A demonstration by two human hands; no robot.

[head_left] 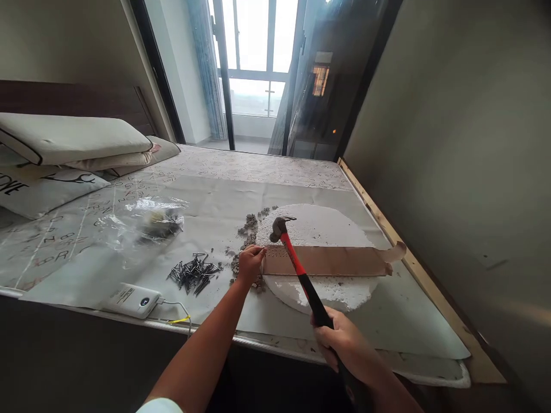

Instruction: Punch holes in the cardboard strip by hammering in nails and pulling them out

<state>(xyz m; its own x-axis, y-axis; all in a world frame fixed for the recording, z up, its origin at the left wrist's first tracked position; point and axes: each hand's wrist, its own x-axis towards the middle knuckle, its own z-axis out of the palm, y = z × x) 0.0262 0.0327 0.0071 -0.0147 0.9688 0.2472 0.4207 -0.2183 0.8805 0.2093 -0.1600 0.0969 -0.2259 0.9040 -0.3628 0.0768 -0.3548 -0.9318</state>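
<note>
While grasping the hammer (pixel 305 281) by its black handle in the right hand (pixel 344 341), at six o'clock of the white round board (pixel 331 221), points its head toward ten o'clock, over the board. Pinches thumb and fingertip of the left hand (pixel 249 264) at nine o'clock, by the near end of the brown strip (pixel 327 261); too small to tell whether gripping anything. Has that strip laid across the board from nine to three o'clock. Outside the rim, shows grey chips (pixel 248 226) between nine and eleven; farther off, piled nails (pixel 193 274) at nine, a white power bank (pixel 133 299) toward eight, a clear plastic bag (pixel 150 221) toward ten.
</note>
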